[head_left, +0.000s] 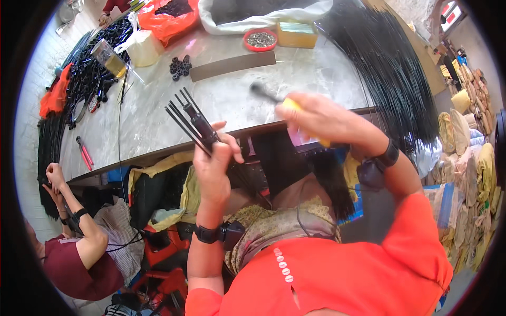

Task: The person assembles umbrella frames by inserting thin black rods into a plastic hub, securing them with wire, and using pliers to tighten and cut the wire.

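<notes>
My left hand (pixel 213 163) is wrapped round a bundle of thin black rods (pixel 182 117) in front of the table edge. Among the rods stands a thicker black tubular piece (pixel 199 122), its far end pointing up and to the left. My right hand (pixel 321 117) is closed round a yellow-handled tool (pixel 291 104), smeared by motion. The tool's dark shaft and rounded black end point left over the table, apart from the rods. Its exact kind cannot be made out. Below my left hand, the lower part of the bundle is partly hidden.
On the grey table (pixel 237 105) lie a flat dark strip (pixel 232 66), black round parts (pixel 180 67), a red dish of small metal pieces (pixel 260 39) and a yellow box (pixel 297 36). Long black rods (pixel 385 68) cover the right end. A co-worker's hands (pixel 54 179) are at left, near pink-handled pliers (pixel 84 154).
</notes>
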Demonstrator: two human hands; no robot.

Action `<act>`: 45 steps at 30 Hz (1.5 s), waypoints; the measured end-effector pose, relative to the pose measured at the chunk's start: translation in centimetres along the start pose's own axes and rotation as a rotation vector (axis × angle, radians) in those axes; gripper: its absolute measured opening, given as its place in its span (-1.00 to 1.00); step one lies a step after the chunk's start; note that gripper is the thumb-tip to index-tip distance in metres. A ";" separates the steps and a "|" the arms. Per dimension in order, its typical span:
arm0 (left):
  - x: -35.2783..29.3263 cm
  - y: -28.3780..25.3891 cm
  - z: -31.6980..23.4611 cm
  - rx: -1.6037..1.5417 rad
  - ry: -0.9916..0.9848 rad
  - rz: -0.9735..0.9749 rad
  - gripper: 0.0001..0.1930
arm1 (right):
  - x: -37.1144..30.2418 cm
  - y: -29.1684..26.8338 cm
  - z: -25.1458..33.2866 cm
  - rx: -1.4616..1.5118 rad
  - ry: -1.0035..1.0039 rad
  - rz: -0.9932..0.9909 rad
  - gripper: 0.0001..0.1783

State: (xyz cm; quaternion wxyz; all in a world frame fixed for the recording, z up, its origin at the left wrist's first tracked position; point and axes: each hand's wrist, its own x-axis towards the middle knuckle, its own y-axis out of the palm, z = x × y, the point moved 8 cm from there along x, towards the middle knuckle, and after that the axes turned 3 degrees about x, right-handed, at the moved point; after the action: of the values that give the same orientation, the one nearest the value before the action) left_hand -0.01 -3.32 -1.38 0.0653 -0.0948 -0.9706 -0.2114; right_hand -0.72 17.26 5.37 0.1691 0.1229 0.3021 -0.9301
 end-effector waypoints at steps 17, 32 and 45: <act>-6.8 -4.2 6.6 0.571 -0.290 -0.051 -0.88 | -3.1 6.7 -6.4 -0.262 -0.572 -0.333 -0.80; -5.5 -6.0 -2.9 0.154 -0.147 -0.382 -0.83 | -7.4 6.5 -17.2 -0.754 -0.029 -0.445 -0.80; -7.8 5.1 -0.5 -0.423 -0.339 -0.081 -0.75 | -8.7 8.1 -4.8 1.098 -0.604 -0.353 0.19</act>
State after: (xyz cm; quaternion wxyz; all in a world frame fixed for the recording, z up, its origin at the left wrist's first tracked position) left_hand 8.75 -0.18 -0.20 -0.1278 -0.1014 -0.9050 -0.3929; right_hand 11.02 16.06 0.27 0.0038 -0.1270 -0.2625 -0.9565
